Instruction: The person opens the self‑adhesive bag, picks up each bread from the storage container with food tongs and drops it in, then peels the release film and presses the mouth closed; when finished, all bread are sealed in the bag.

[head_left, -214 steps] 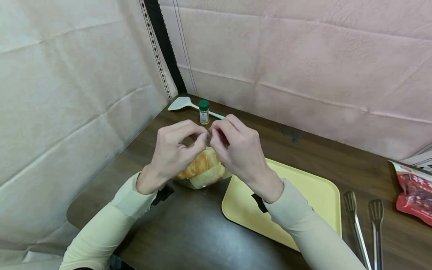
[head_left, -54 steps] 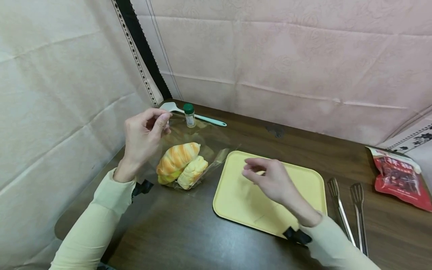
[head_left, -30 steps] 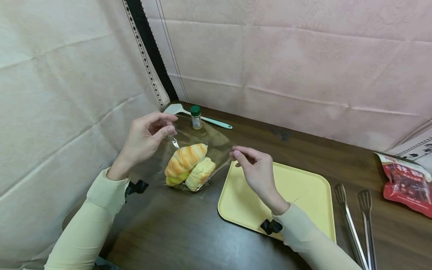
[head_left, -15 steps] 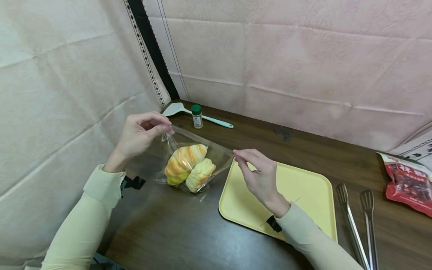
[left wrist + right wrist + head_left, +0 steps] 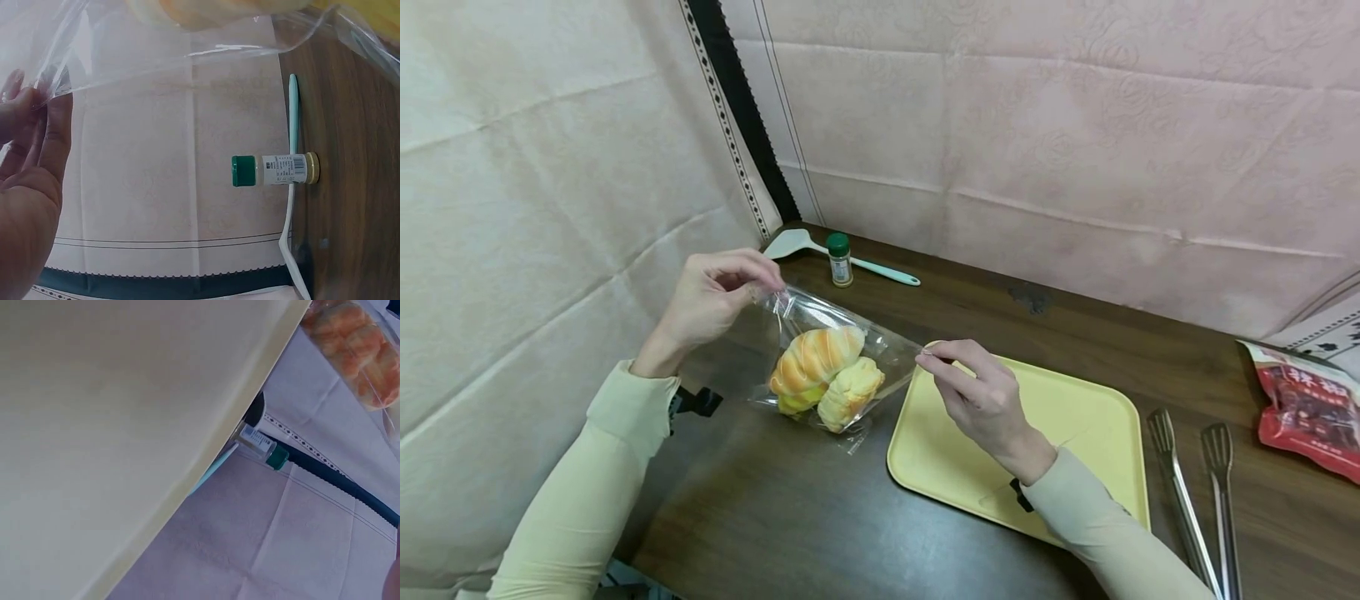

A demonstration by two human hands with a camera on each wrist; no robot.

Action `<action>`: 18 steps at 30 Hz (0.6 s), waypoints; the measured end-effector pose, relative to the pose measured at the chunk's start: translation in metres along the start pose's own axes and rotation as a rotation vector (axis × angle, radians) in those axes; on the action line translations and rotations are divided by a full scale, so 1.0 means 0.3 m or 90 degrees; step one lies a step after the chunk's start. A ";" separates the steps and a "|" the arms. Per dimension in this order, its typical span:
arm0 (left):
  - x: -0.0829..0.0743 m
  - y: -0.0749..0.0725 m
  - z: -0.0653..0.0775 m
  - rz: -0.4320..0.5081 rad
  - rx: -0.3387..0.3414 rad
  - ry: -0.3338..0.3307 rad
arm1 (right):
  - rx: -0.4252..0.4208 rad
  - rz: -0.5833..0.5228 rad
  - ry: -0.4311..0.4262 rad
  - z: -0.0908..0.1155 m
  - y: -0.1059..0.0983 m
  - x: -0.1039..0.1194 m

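A clear plastic bag [image 5: 891, 346] hangs between both hands, its upper edge stretched on a slant. Inside lie a long striped bread roll [image 5: 816, 358], a paler bread roll [image 5: 852, 393] and a yellow piece [image 5: 801, 400] partly hidden beneath. My left hand [image 5: 715, 300] pinches the bag's upper left corner between thumb and fingers; the left wrist view shows the film gathered at those fingertips. At the upper right corner, my right hand [image 5: 981, 404] pinches the edge over the tray's left side. Only a sliver of the right hand [image 5: 392, 581] shows in the right wrist view.
A yellow tray [image 5: 1075, 408] lies right of the bag. Behind are a green-capped spice jar [image 5: 840, 262] and a light-blue spatula [image 5: 883, 272]. Metal tongs [image 5: 1187, 508] and a red snack packet [image 5: 1307, 408] lie to the right. Cloth walls border the table.
The hands, close together above the bread at first, have moved apart. My right hand has come from over the tray to the bag's right corner, and the upper edge is now drawn straight.
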State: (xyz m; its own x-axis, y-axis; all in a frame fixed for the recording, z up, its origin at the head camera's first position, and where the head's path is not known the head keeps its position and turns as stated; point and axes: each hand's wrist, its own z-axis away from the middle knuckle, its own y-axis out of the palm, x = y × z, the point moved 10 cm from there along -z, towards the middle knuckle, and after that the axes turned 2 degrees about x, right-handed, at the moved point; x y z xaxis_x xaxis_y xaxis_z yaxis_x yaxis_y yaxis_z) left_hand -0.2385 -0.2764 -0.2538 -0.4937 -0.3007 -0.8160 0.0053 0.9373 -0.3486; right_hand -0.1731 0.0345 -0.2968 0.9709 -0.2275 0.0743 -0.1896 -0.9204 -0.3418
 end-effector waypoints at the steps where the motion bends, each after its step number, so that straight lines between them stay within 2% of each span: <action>1: -0.003 0.002 0.001 -0.002 0.006 0.003 | 0.010 0.003 -0.002 0.001 0.002 -0.001; 6: -0.022 0.014 0.012 0.004 0.038 0.011 | 0.045 0.002 -0.002 0.007 0.006 -0.007; 12: -0.035 0.032 0.008 -0.035 0.009 -0.038 | 0.046 -0.032 0.030 0.007 -0.012 -0.041; 15: -0.042 0.044 0.008 -0.033 0.005 -0.057 | 0.055 -0.032 0.112 -0.027 -0.028 -0.094; 18: -0.053 0.055 0.011 -0.020 0.016 -0.061 | 0.116 -0.033 0.258 -0.098 -0.015 -0.168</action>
State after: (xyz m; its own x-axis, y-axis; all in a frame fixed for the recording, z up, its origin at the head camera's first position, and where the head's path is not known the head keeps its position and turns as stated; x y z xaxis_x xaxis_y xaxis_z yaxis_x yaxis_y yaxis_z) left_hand -0.2279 -0.2568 -0.2481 -0.4082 -0.3467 -0.8445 0.0129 0.9228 -0.3851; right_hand -0.2255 0.0409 -0.2715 0.8357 -0.3216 0.4452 -0.0776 -0.8716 -0.4840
